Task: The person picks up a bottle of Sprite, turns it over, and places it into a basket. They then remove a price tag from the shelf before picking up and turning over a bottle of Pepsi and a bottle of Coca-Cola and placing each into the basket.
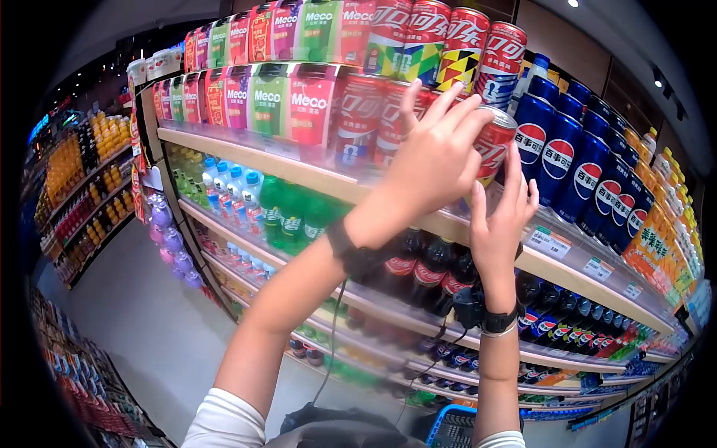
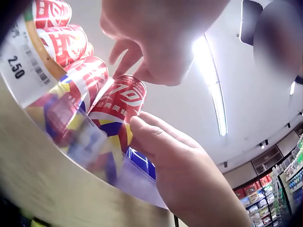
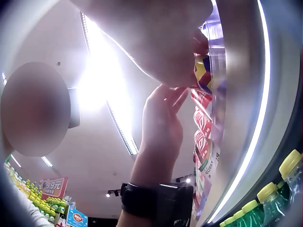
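A red cola can (image 1: 499, 139) stands at the front of the shelf's can row, between my two hands. From the left, my left hand (image 1: 437, 153) reaches over, its extended fingers (image 1: 472, 119) at the can's top rim. Below and to the right, my right hand (image 1: 499, 216) is raised with its fingers spread and fairly straight along the can's side. In the left wrist view, the right thumb (image 2: 142, 125) lies against the side of the red can (image 2: 124, 97). The left hand (image 2: 163, 40) looms above it there.
Stacked red cans (image 1: 429, 37) rise behind, with Meco cups (image 1: 269, 101) to the left and blue Pepsi cans (image 1: 560, 153) to the right. A clear lip edges the shelf, with price tags (image 1: 549, 243) on its front. Bottles (image 1: 429, 272) fill lower shelves. A blue basket (image 1: 447, 422) is below.
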{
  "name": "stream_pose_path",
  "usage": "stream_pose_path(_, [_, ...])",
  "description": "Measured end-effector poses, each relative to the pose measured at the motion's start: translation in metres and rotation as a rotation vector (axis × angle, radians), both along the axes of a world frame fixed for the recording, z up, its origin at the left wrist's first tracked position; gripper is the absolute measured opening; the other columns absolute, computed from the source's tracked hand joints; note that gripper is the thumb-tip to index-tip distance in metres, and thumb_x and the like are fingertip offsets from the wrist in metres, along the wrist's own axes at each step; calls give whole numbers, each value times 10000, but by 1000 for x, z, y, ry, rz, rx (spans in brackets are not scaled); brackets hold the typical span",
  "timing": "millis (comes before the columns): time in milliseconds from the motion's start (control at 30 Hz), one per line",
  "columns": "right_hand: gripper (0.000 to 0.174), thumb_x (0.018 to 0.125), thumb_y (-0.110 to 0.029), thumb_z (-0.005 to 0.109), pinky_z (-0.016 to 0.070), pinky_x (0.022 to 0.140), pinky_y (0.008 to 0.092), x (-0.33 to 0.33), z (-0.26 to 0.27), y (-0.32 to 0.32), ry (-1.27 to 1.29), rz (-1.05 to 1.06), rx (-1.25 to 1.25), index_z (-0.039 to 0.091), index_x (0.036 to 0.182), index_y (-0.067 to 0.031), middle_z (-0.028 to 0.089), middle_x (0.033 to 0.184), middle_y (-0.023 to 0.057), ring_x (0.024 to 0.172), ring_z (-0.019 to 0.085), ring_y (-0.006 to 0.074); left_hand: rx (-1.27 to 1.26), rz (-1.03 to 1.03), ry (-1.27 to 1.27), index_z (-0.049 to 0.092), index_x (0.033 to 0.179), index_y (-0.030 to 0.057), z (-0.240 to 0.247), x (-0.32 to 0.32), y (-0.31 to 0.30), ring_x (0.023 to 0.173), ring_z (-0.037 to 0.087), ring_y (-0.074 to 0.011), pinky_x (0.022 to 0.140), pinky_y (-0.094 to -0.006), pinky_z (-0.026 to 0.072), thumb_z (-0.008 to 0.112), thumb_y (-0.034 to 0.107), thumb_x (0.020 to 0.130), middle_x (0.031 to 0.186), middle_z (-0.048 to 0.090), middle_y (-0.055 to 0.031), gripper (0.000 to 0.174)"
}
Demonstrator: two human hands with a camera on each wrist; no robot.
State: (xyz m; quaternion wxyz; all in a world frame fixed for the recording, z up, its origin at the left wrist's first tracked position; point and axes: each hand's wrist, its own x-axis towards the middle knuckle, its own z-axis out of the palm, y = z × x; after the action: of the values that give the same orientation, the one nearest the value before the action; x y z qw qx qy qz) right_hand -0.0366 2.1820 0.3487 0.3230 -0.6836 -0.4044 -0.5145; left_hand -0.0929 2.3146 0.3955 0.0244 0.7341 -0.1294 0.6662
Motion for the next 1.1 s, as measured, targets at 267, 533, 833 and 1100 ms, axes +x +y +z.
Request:
stream_pose_path(267, [671, 814, -241, 664, 246, 1029, 426, -2, -2, 15, -61, -152, 64, 379, 1387, -40, 496, 1306, 131, 1185, 467, 250, -45, -22, 85, 451, 1317, 54, -17, 0, 6, 1337, 333, -275, 1097, -506, 47, 536, 131, 774, 1381, 439, -156, 556])
stream_pose_path(533, [581, 795, -215, 688, 272, 1000, 435, 0, -6, -2, -91, -233, -11, 485, 1322, -80, 468, 1307, 100, 1183, 437, 282, -13, 11, 48, 508, 1268, 155, -11, 33, 17, 1319, 274, -329, 1072, -523, 143, 505, 56, 694, 1371, 374, -136, 583])
stream_pose_path(833, [80, 835, -151, 642, 297, 928, 368, -33, -88, -92, 78, -269, 193, 636, 880, -86, 575, 1133, 76, 1010, 501, 244, -45, -284, 59, 573, 1185, 136, -69, -22, 5, 1170, 401, -274, 972, -395, 263, 473, 34, 657, 1271, 452, -116, 547])
stream_pose_path(1100, [82, 849, -119, 613, 334, 891, 357, -19, -64, -133, 83, -269, 140, 629, 918, -78, 587, 1017, 71, 989, 538, 234, 52, -344, 167, 627, 1076, 137, -77, 22, -63, 1177, 420, -240, 982, -423, 250, 549, 71, 752, 1128, 548, -34, 340])
